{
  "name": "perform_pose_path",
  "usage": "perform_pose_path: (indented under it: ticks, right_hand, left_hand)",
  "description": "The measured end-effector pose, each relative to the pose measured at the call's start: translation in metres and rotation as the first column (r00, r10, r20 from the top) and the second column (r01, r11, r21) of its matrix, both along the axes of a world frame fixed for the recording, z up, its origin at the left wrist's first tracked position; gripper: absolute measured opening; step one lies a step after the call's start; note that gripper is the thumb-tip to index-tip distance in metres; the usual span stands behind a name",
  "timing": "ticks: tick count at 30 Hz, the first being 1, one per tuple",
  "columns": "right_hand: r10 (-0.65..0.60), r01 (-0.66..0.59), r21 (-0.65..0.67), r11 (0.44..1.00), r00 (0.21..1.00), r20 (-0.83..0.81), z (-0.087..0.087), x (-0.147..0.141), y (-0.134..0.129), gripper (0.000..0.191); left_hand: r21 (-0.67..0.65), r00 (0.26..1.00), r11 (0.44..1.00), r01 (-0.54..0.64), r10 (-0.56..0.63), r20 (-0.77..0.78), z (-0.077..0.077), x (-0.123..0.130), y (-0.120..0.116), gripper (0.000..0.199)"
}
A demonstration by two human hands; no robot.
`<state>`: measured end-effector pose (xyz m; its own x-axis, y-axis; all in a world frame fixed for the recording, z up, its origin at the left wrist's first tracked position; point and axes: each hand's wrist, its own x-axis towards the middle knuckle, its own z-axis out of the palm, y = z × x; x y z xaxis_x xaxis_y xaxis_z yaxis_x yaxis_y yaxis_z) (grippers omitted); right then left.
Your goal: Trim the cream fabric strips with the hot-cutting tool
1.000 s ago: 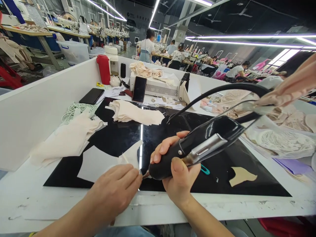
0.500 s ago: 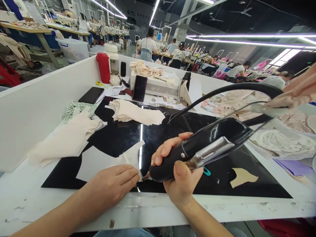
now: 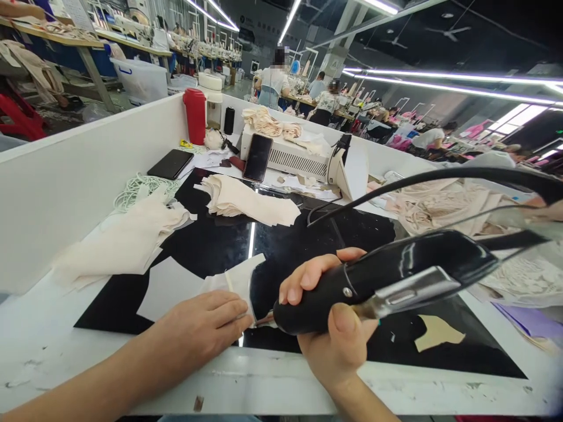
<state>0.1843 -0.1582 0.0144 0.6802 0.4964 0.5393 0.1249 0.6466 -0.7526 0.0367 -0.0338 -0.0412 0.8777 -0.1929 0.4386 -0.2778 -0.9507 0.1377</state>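
My right hand [image 3: 334, 316] is wrapped around a black corded handheld tool [image 3: 391, 275] with a metal lever along its side; the thumb lies beside the lever. The tool's narrow tip [image 3: 265, 320] points left and meets the edge of a cream cloth piece [image 3: 241, 278] by my left fingertips. My left hand [image 3: 215, 322] is closed over the near end of this cloth, fingers together and thumb hidden. Beneath the cloth lies a white pattern-shaped sheet [image 3: 169, 287], on a glossy black mat [image 3: 281, 240].
Cream cloth stacks [image 3: 250, 199] lie on the mat's far part and left side [image 3: 118, 237]. Behind stand a phone [image 3: 258, 158], a vented white box [image 3: 299, 163] and a red bottle [image 3: 194, 116]. A tan scrap [image 3: 437, 332] lies right. The tool's cable [image 3: 422, 176] arches rightward. Co-workers sit farther off.
The tool and my right hand have shifted right and slightly down in the view, with the tool's rear end lower. The camera view has turned a little; my left hand stays on the cloth.
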Motion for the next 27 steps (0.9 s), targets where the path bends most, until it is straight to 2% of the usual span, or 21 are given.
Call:
perform_pose_path:
  ticks: [6,11,19,27]
  right_hand:
    - [-0.025,0.024,-0.019,1.0,1.0,-0.012,0.003,0.0,0.0,0.037]
    - [-0.032,0.032,-0.012,0.999,0.999,-0.023,0.004,-0.001,0.002,0.038]
    - [-0.044,0.045,-0.072,0.996,0.999,0.004,0.006,0.001,-0.002,0.039]
    - [-0.038,0.037,-0.067,0.997,0.999,-0.023,0.007,0.0,-0.002,0.039]
  left_hand:
    - [-0.027,1.0,1.0,0.003,-0.003,0.004,0.003,0.0,-0.002,0.024]
    - [0.023,0.999,1.0,0.008,-0.01,0.053,0.001,0.0,0.0,0.028]
    - [-0.004,0.997,1.0,-0.024,0.024,0.07,-0.005,-0.001,0.0,0.027]
    - [0.002,0.999,0.999,-0.048,0.048,0.026,-0.007,-0.004,-0.002,0.033]
